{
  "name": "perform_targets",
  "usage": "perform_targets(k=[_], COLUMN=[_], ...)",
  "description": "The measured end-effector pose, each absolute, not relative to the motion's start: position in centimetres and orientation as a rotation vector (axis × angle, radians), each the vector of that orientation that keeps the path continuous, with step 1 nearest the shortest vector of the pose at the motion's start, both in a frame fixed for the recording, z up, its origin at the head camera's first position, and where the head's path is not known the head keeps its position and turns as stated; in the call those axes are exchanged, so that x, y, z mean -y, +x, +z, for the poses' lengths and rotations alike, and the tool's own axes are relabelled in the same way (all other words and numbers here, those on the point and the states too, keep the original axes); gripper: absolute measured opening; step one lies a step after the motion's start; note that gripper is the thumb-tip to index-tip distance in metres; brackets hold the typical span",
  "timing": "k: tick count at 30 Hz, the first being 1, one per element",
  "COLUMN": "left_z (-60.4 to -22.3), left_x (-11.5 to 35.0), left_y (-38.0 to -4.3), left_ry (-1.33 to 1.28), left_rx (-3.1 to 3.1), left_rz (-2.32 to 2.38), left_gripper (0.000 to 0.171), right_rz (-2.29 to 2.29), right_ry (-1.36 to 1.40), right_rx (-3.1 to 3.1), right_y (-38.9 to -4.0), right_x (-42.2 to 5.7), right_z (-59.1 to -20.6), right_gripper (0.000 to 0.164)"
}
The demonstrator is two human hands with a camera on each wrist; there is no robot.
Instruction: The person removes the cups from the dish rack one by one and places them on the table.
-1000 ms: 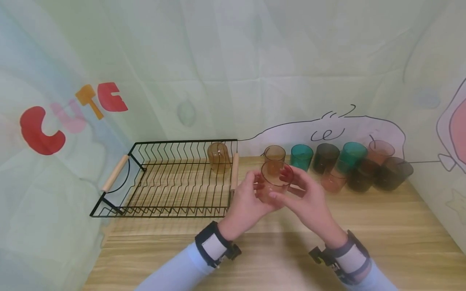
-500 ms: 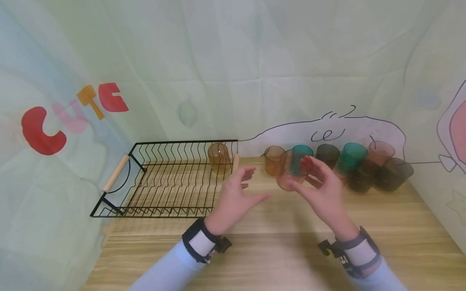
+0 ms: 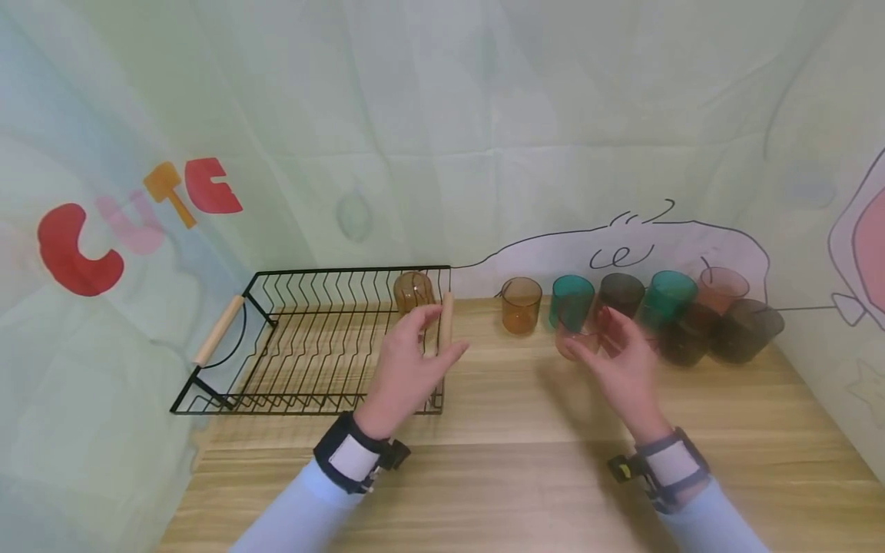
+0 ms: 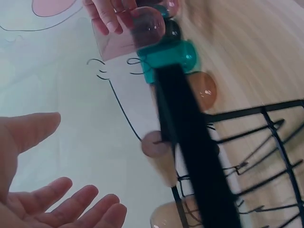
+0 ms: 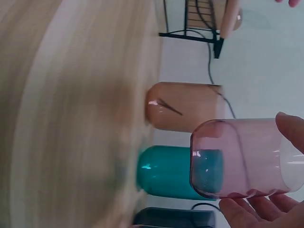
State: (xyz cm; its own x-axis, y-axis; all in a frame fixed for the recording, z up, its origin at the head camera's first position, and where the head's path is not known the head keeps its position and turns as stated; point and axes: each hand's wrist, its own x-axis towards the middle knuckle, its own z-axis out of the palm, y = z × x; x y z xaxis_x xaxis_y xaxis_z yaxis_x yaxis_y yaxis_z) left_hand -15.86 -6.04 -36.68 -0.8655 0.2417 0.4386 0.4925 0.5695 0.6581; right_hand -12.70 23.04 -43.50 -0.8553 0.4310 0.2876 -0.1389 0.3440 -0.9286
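My right hand (image 3: 632, 372) holds a pink see-through cup (image 5: 237, 156) between thumb and fingers. The cup is upright and raised a little above the tabletop, in front of a teal cup (image 3: 571, 296). My left hand (image 3: 404, 365) hovers by the right end of the black wire dish rack (image 3: 304, 413), thumb and fingers spread, with nothing in it. One amber cup (image 3: 412, 290) stands in the rack's back right corner, seemingly upside down, partly behind the left fingers. Another amber cup (image 3: 521, 309) stands upright on the table between rack and teal cup.
Right of the teal cup, several cups stand close together: a dark grey cup (image 3: 621, 290), a second teal cup (image 3: 671, 296), a pink cup (image 3: 722, 286) and dark cups (image 3: 747, 330). A printed cloth (image 3: 484, 153) hangs behind. The rack has a wooden handle (image 3: 220, 330) at each end.
Both hands held the pink cup at first. My left hand let go and moved left to the rack's right end, while my right hand carried the cup right toward the other cups.
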Motion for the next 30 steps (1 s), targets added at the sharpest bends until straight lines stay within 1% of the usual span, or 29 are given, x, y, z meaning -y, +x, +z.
perform_targets(k=[7,13,21,30], left_z=[-37.7,-37.8,-37.9,-38.2], left_x=[6.7,7.1,7.3,7.5], left_y=[-16.2,-16.3,-16.4,-16.4], left_ry=[-0.568,-0.556,-0.559,-0.546], left_rx=[2.555,2.575,2.568,2.582], left_rz=[-1.114,-1.076,-1.078,-1.055], left_gripper=[0.057,0.06,0.057,0.058], right_rz=[1.563,1.563,1.527,1.473], right_ry=[-0.211,-0.217,-0.286,-0.324], right_rx=[2.075,2.105,2.182,2.253], right_y=[-13.9,-14.5,-14.7,-14.8], right_x=[-23.6,-23.7,-23.9,-24.1], right_z=[-45.6,-46.6,-47.6,-48.1], right_gripper=[0.076,0.078,0.082,0.085])
